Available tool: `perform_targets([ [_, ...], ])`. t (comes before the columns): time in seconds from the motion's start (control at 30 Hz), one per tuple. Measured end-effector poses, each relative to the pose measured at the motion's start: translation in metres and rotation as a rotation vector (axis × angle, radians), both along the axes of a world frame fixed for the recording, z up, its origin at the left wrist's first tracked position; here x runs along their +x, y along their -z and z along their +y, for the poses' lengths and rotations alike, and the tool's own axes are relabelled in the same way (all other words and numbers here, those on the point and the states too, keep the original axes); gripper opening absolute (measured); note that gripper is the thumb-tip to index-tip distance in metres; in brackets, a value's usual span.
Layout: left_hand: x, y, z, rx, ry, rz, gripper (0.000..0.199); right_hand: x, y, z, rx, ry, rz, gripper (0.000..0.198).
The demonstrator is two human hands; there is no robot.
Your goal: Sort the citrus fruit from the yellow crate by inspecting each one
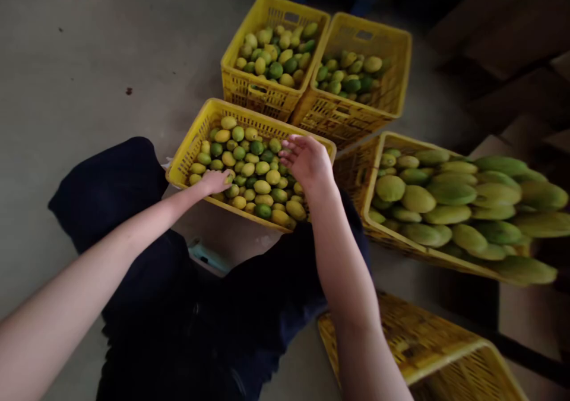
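Probably for easy reach, we have the citrus fruits [262, 186] in a crate [191, 144] at twelve o'clock, right grip [307, 158] apart above, left grip [216, 182] touching some, whether clamped we cannot tell.

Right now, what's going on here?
A person's left hand is at the small yellow-green fruit in the front crate, its grip unclear. The right hand, half open, hovers over the crate's right side. Two crates of similar fruit stand behind; a crate of larger green fruit sits to the right.
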State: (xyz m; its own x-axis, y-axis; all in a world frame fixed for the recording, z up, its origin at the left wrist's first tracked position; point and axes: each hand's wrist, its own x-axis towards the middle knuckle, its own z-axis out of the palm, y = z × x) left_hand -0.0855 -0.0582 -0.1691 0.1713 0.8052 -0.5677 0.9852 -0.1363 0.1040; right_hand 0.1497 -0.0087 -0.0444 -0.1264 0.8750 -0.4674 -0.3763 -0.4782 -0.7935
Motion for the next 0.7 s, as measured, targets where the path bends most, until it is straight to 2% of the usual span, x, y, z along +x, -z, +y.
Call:
perform_targets([
  [0.1, -0.027, 0.004, -0.003, -0.170, -0.132, -0.023, 0.058, -0.007, 0.007, -0.008, 0.073, -0.099, -0.130, 0.008],
  [0.2, -0.033, 0.014, -0.007, -0.136, -0.210, 0.016, 0.049, -0.018, 0.022, -0.010, 0.099, -0.158, -0.265, 0.009],
  [0.27, -0.029, 0.019, -0.008, -0.099, -0.208, 0.018, 0.050, -0.027, 0.038, -0.011, 0.136, -0.231, -0.512, 0.011],
  [0.33, -0.026, 0.023, -0.008, -0.077, -0.192, 0.008, 0.053, -0.037, 0.058, -0.015, 0.251, -0.400, -0.924, 0.017],
  [0.4, -0.024, 0.025, -0.008, -0.067, -0.178, -0.002, 0.051, -0.044, 0.079, -0.021, 0.386, -0.679, -1.342, 0.027],
  [0.47, -0.025, 0.028, -0.008, -0.062, -0.167, -0.010, 0.047, -0.050, 0.099, -0.028, 0.426, -0.950, -1.574, 0.033],
  [0.53, -0.026, 0.030, -0.008, -0.058, -0.153, -0.017, 0.045, -0.053, 0.114, -0.035, 0.407, -1.053, -1.621, 0.035],
  [0.63, -0.027, 0.033, -0.007, -0.059, -0.128, -0.032, 0.044, -0.053, 0.128, -0.039, 0.416, -1.035, -1.622, 0.045],
  [0.7, -0.027, 0.034, -0.007, -0.059, -0.118, -0.040, 0.043, -0.053, 0.130, -0.037, 0.435, -1.009, -1.606, 0.050],
])
